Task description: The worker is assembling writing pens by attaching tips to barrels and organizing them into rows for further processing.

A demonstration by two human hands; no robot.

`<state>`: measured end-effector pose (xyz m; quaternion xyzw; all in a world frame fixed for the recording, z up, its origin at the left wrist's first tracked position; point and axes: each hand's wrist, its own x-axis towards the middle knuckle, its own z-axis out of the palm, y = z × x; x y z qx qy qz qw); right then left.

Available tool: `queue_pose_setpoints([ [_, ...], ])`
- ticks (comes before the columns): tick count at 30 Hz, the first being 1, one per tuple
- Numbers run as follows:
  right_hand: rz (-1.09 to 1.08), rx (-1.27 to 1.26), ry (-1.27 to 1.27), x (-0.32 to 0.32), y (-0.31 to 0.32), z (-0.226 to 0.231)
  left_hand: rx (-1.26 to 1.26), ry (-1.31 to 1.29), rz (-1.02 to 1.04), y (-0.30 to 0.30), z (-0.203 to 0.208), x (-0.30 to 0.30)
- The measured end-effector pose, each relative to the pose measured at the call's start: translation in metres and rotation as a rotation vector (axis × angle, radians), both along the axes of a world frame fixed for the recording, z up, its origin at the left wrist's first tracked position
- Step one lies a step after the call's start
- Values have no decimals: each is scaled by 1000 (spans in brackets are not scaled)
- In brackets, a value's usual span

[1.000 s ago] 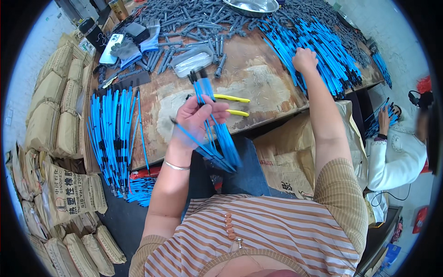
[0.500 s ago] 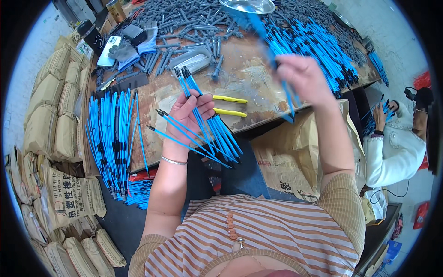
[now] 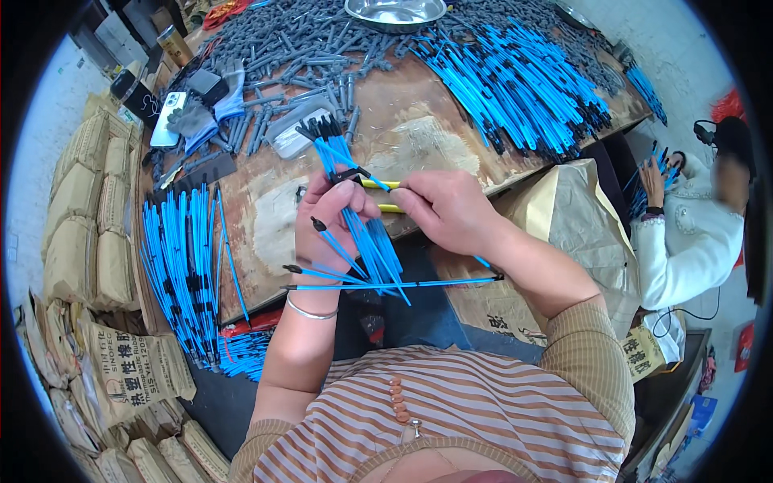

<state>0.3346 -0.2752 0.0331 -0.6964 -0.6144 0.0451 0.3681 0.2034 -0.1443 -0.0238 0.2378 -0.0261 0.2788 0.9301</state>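
A bundle of thin blue rods with black tips is gripped in my left hand. A few rods stick out of this bundle at other angles, one lying almost level across its lower end. My right hand is closed close beside it, pinching a single blue rod whose black-tipped end lies against the bundle. Part of that rod is hidden inside the right fist. Behind the hands, on the wooden table, is a tool with two yellow handles, partly covered.
A large pile of blue rods lies at the far right, another bunch at the left. Grey plastic plugs cover the back, with a metal bowl. A paper sack stands at right, near a person holding blue rods.
My right hand has come from the right side of the table, where it moved blurred with blue rods, to my left hand. Left-hand rods have shifted. The view has moved slightly.
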Motion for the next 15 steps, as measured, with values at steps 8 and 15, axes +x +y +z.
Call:
queue_pose_setpoints([
  [8, -933, -162, -618, 242, 28, -14, 23, 70, -13, -1, 15, -4],
  [15, -986, -124, -795, 268, 30, -31, 117, 20, -209, 18, -3, -31],
])
